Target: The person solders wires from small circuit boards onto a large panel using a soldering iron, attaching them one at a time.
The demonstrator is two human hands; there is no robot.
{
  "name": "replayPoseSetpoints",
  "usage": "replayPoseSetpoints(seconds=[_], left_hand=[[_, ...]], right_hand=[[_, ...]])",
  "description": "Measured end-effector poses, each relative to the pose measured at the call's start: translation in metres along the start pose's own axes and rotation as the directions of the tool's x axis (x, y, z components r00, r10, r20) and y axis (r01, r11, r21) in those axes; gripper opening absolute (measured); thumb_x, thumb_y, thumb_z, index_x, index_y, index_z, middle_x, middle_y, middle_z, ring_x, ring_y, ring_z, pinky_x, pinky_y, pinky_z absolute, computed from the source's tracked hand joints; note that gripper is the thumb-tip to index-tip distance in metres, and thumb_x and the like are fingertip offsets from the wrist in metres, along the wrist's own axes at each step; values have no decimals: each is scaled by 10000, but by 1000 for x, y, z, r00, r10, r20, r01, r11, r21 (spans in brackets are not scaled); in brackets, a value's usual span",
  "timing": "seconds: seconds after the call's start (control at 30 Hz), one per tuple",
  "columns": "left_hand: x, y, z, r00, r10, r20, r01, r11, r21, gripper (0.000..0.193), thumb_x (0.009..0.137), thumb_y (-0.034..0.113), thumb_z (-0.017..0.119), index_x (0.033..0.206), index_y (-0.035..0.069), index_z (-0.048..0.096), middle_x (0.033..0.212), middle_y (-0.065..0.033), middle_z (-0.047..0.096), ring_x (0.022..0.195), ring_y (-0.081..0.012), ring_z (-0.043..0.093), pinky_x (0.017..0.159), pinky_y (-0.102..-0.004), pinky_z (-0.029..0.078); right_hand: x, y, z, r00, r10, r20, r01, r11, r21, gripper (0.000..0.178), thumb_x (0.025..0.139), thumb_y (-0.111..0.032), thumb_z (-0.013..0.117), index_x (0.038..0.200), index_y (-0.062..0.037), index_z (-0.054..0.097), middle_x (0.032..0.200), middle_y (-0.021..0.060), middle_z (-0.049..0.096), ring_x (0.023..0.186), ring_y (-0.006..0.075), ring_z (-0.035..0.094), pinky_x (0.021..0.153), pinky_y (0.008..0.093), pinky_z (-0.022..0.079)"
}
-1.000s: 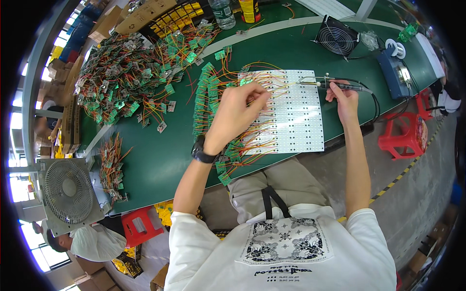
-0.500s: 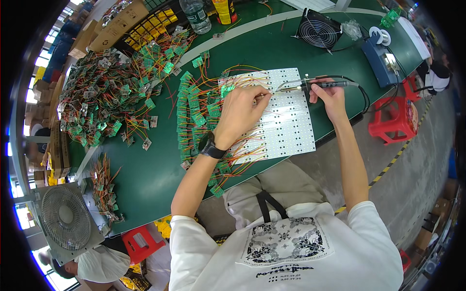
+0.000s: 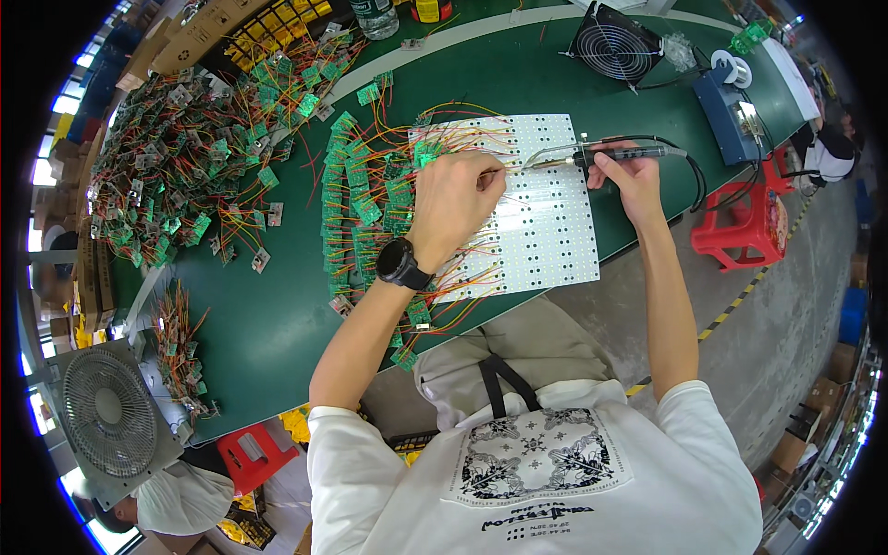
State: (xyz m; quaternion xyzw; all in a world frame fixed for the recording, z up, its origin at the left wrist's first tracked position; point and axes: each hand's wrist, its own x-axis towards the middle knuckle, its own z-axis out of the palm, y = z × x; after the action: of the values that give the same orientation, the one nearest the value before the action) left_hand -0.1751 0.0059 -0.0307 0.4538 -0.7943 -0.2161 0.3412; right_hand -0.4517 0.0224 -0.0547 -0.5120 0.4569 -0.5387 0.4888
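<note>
My right hand (image 3: 636, 185) is closed round the black handle of a soldering iron (image 3: 601, 156) with a thin metal feed tube along its tip. The tip points left, over a white LED panel (image 3: 555, 250) dotted with small pads. Just left of that tip my left hand (image 3: 450, 199), a black watch on its wrist, pinches what looks like a thin wire; its fingers mostly hide it. Rows of small green circuit boards (image 3: 363, 205) lie along the panel's left side, their red and yellow wires reaching onto it.
A large heap of wired boards (image 3: 176, 171) covers the table's left, with a smaller bundle (image 3: 178, 347) nearer. At the back stand a bottle (image 3: 376, 18), a black fan (image 3: 614, 48) and a blue soldering station (image 3: 728, 113). Red stools (image 3: 745, 227) stand beyond the right edge.
The whole view has shifted slightly. My left fingertips have drawn back a little to the left from the iron's tip. The right hand still holds the iron over the panel.
</note>
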Motion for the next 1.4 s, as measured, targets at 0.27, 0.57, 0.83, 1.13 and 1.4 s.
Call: replayPoseSetpoints(seconds=[0.27,0.57,0.83,1.13,1.4], left_hand=[[0,-1,2,1000,11,-22,-11,1000,-14,120,787,111,685,845,12,719,746,-128,692,649,-250,677,614,-326,523],[0,-1,0,1000,0,-1,0,1000,-3,124,787,113,676,847,13,716,767,-143,692,668,-284,673,635,-348,526],[-1,-2,0,1000,-4,1,4,1000,-19,127,781,111,675,855,18,719,772,-140,694,677,-282,675,640,-349,528],[-1,-3,0,1000,0,15,0,1000,-6,129,778,110,669,856,24,726,784,-138,699,673,-279,676,637,-350,527],[-1,-4,0,999,-10,37,10,1000,8,136,773,98,669,873,24,725,808,-133,700,687,-278,675,641,-351,528]], right_hand=[[0,0,0,1000,-2,6,2,999,-38,213,885,-65,668,1047,60,610,792,107,656,654,169,644,585,262,490],[1,3,-1,1000,-3,15,4,999,-37,232,876,-58,677,1058,70,610,792,117,659,652,179,652,589,260,491],[0,1,0,1000,-5,1,5,998,-63,224,880,-50,668,1058,73,612,795,128,664,654,184,656,603,264,495],[1,0,2,1000,-17,18,18,998,-62,214,886,-51,657,1054,73,609,787,126,661,654,181,652,601,266,494],[0,3,-2,997,-57,-43,58,998,31,212,888,-53,642,1062,64,609,789,118,655,633,174,637,586,262,488]])
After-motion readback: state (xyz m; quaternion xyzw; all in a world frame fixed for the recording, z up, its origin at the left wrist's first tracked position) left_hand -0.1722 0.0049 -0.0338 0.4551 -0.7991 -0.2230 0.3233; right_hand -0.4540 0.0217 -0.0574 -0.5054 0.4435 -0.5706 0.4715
